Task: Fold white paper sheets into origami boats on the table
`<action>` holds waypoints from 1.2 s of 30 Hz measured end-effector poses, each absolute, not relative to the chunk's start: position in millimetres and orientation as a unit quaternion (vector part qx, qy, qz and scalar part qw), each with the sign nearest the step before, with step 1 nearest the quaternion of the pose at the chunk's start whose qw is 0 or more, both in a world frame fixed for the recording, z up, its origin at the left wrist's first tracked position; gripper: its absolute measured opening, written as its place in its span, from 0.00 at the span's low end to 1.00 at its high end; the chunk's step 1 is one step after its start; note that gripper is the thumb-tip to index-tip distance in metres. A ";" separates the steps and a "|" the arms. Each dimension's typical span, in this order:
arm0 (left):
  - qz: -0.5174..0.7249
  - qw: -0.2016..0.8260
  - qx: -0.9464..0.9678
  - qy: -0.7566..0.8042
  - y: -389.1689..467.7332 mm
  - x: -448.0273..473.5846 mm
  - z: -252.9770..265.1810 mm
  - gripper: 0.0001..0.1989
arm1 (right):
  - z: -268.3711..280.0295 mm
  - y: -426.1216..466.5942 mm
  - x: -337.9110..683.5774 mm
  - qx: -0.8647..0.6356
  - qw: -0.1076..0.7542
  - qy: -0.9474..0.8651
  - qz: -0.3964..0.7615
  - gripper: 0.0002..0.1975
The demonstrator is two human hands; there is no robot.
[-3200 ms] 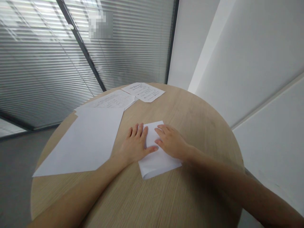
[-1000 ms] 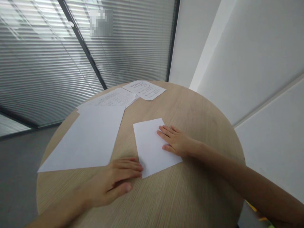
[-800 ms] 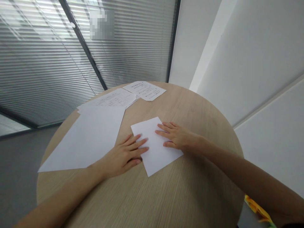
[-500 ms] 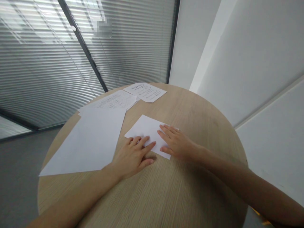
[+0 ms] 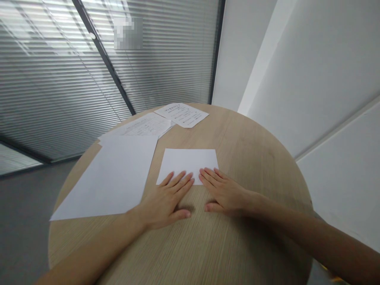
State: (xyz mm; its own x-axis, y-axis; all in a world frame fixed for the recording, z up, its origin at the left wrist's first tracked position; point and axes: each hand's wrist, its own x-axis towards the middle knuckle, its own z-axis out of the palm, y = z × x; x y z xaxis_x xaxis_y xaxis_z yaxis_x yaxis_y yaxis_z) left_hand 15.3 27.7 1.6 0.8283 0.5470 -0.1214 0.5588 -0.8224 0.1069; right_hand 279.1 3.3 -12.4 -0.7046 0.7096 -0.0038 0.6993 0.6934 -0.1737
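Note:
A small white sheet of paper (image 5: 190,160) lies flat in front of me, its near edge roughly level with my body. On its near left corner rest the fingers of my left hand (image 5: 166,202), outstretched, with the thumb on the bare wood. My right hand (image 5: 224,192) lies flat on the near right part, fingers close together and thumb out on the table. Both hands are open and grip nothing. Whether the small sheet is folded or single I cannot tell.
The round wooden table (image 5: 237,138) carries a large blank white sheet (image 5: 118,178) to the left. Behind it lie sheets with writing (image 5: 145,126) and a printed page (image 5: 184,114). Window blinds (image 5: 166,59) stand beyond, and a white wall (image 5: 320,71) is on the right.
The small sheet has turned from a slant to square with me. My right hand has moved nearer to me, its fingers now on the sheet's near right part.

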 end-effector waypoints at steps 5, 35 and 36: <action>-0.045 0.063 0.952 0.297 25.9 22.0 0.7 0.47 | -13.4 -4.3 265.8 -0.353 0.056 -0.928 0.100 0.53; -0.007 -0.018 0.939 0.343 18.2 -43.6 7.8 0.46 | -1.0 -19.5 310.4 -0.428 0.016 -0.902 0.042 0.44; -0.003 -0.021 0.938 0.345 18.4 -40.2 9.3 0.46 | 1.3 -17.6 304.2 -0.427 0.023 -0.903 0.036 0.44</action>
